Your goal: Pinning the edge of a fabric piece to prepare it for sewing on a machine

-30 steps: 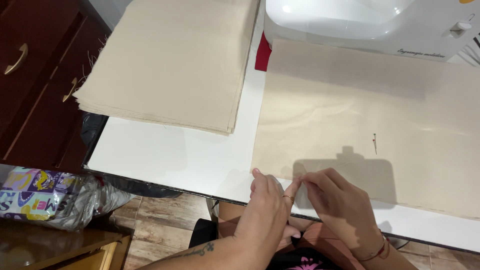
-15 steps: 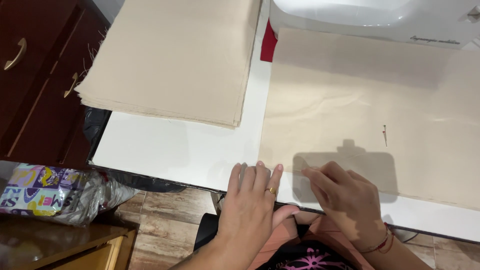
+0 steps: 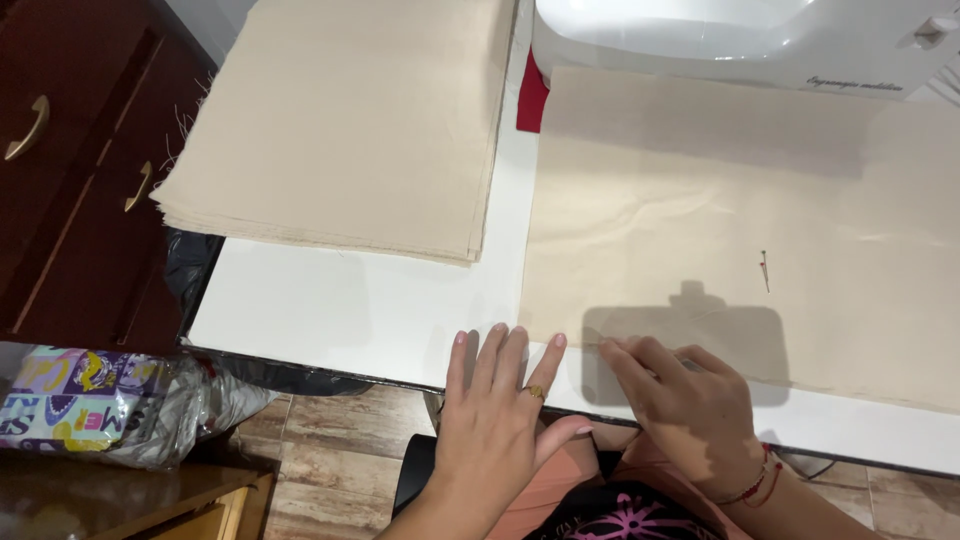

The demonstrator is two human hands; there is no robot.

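Fabric work fills the white worktop [image 3: 340, 310]. One beige cloth sheet [image 3: 720, 210] lies flat on the right half, its near edge running just inside the worktop's front edge. Both hands sit at that near edge, close to the sheet's lower left corner.

The left hand [image 3: 495, 420] lies palm down with its fingers spread and straight, holding nothing. Its fingertips reach the corner of the sheet, and the rest of the hand rests on bare worktop and hangs past the front edge. A gold ring [image 3: 536, 392] shows on one finger.

The right hand [image 3: 685, 410] is just beside it, with the fingers curled and drawn together over the sheet's near edge. The fingertips press on or nip the cloth there; whether a fold is actually caught between them cannot be told. A red thread bracelet [image 3: 752, 487] circles that wrist.

A pin [image 3: 765, 270] sticks in the sheet, well to the right of the hands. A thick stack of the same beige cloth [image 3: 340, 120] lies at the far left of the worktop, apart from the sheet. A white sewing machine [image 3: 740, 40] stands at the back, touching the sheet's far edge, with a red scrap [image 3: 532, 100] beside it. Dark wooden drawers [image 3: 70, 160] stand to the left
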